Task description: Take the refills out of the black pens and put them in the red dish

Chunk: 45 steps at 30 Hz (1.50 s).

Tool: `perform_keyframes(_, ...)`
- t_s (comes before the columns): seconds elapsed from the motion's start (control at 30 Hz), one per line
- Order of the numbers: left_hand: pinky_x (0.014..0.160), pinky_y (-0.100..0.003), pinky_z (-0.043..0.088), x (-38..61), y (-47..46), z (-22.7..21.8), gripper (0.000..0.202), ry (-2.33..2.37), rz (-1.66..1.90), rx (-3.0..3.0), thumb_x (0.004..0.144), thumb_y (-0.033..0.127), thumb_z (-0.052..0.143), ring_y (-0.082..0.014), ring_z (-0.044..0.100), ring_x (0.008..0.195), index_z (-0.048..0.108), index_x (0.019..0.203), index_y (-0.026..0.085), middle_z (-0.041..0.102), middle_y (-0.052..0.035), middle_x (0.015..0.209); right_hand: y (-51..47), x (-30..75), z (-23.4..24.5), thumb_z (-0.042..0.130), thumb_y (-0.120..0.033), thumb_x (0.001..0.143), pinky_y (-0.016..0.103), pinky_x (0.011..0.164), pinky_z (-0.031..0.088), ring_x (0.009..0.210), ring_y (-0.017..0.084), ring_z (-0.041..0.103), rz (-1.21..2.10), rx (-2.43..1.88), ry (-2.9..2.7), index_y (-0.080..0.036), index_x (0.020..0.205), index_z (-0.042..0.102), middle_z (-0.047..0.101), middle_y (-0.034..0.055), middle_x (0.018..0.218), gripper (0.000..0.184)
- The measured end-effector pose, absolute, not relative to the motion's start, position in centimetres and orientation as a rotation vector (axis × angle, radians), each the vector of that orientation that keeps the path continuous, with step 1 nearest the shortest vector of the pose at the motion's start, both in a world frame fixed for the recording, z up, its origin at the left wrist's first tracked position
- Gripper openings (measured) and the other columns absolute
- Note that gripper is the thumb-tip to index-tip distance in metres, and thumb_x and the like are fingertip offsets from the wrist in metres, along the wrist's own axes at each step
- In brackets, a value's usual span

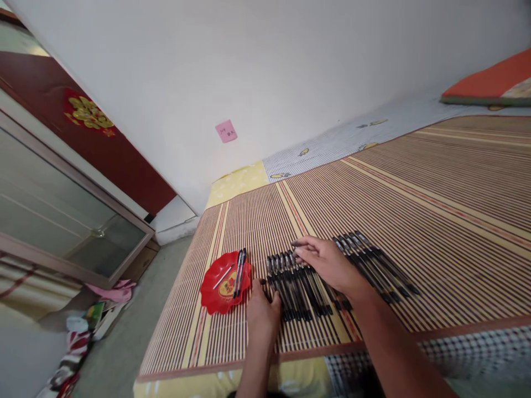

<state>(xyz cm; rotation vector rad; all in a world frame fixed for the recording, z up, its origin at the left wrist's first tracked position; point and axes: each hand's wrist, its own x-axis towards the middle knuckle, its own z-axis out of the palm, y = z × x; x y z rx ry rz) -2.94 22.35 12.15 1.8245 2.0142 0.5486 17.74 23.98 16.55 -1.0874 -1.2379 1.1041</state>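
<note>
A row of several black pens (375, 262) lies side by side on a striped bamboo mat (435, 210). My right hand (327, 262) rests on the row's middle, its fingertips pinched on the cap end of one pen (295, 244). My left hand (261, 312) sits at the left end of the row, fingers curled against the mat near the leftmost pens; what it holds, if anything, is hidden. A red flower-shaped plastic dish (219, 296) lies left of the hands, with two black pens (239, 271) and a thin white refill in it.
The mat covers a bed with a yellow and checked sheet (332, 143) against a white wall. An orange pillow (489, 83) lies far right. A glass-fronted cabinet (62, 215) stands left, with clothes (95, 320) on the floor. A pink note (226, 131) sticks on the wall.
</note>
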Motion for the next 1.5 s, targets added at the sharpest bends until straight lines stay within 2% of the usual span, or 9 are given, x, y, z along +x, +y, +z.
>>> perform_keyframes(0.17,0.079,-0.03,0.047,-3.0,22.3,12.2,0.032,2.042,0.501,1.869,0.084,0.011,0.06,-0.0244,0.069,0.094,0.052,0.115,0.016,0.07,-0.0127,0.104,23.7,17.8,17.1,0.058,-0.029,0.088,0.035,0.08,0.058,0.08,0.018,0.071,1.107,-1.096,-1.229,-0.017,0.107,0.069,0.071,0.0065,0.087,0.025)
perform_keyframes(0.37,0.085,-0.032,0.047,-2.8,22.2,12.0,0.026,2.044,0.564,1.983,0.089,0.02,0.061,-0.0257,0.065,0.103,0.054,0.114,0.015,0.065,-0.0145,0.114,23.7,17.9,17.2,0.059,-0.033,0.088,0.036,0.082,0.058,0.083,0.02,0.072,1.106,-1.125,-1.252,-0.015,0.108,0.067,0.07,0.0094,0.094,0.028)
perform_keyframes(0.53,0.084,-0.031,0.048,-2.5,22.4,12.0,0.024,2.061,0.553,1.934,0.088,0.016,0.062,-0.0244,0.065,0.1,0.053,0.111,0.015,0.064,-0.0137,0.111,24.1,17.8,16.6,0.059,-0.031,0.086,0.034,0.079,0.058,0.079,0.018,0.072,1.112,-1.068,-1.218,-0.014,0.103,0.066,0.069,0.0068,0.088,0.025)
perform_keyframes(0.83,0.091,-0.036,0.047,-2.2,22.8,11.6,0.034,2.158,0.497,1.993,0.089,0.02,0.06,-0.0287,0.062,0.114,0.046,0.12,0.014,0.061,-0.018,0.121,23.9,18.1,17.4,0.058,-0.027,0.086,0.032,0.076,0.058,0.077,0.017,0.071,1.123,-1.073,-1.176,-0.016,0.099,0.066,0.069,0.0056,0.086,0.019)
perform_keyframes(0.93,0.094,-0.036,0.047,-2.2,22.8,11.5,0.036,2.165,0.491,2.004,0.086,0.016,0.061,-0.0277,0.061,0.116,0.046,0.119,0.018,0.061,-0.0152,0.122,24.0,18.2,17.2,0.059,-0.028,0.085,0.033,0.077,0.058,0.077,0.017,0.071,1.119,-1.061,-1.171,-0.016,0.1,0.066,0.069,0.0058,0.087,0.02)
perform_keyframes(1.1,0.089,-0.036,0.047,-2.5,22.5,11.6,0.028,2.19,0.489,2.0,0.089,0.013,0.053,-0.0271,0.064,0.109,0.044,0.115,0.017,0.062,-0.0145,0.116,24.1,18.4,17.0,0.058,-0.029,0.087,0.033,0.077,0.058,0.078,0.018,0.071,1.108,-1.064,-1.181,-0.016,0.102,0.065,0.069,0.0059,0.087,0.021)
perform_keyframes(1.27,0.089,-0.037,0.048,-2.3,22.4,11.4,0.03,2.172,0.499,2.053,0.092,0.023,0.056,-0.0289,0.062,0.112,0.042,0.118,0.016,0.058,-0.0171,0.121,23.9,18.8,17.0,0.058,-0.029,0.088,0.032,0.076,0.057,0.079,0.017,0.071,1.079,-1.08,-1.202,-0.015,0.104,0.066,0.07,0.007,0.088,0.023)
perform_keyframes(1.5,0.081,-0.035,0.049,-1.7,22.6,12.0,0.029,2.202,0.427,2.019,0.09,0.023,0.059,-0.028,0.066,0.104,0.044,0.115,0.017,0.058,-0.0145,0.118,23.9,19.1,16.9,0.058,-0.032,0.089,0.032,0.077,0.056,0.08,0.017,0.071,1.07,-1.076,-1.21,-0.016,0.106,0.067,0.071,0.0074,0.09,0.026)
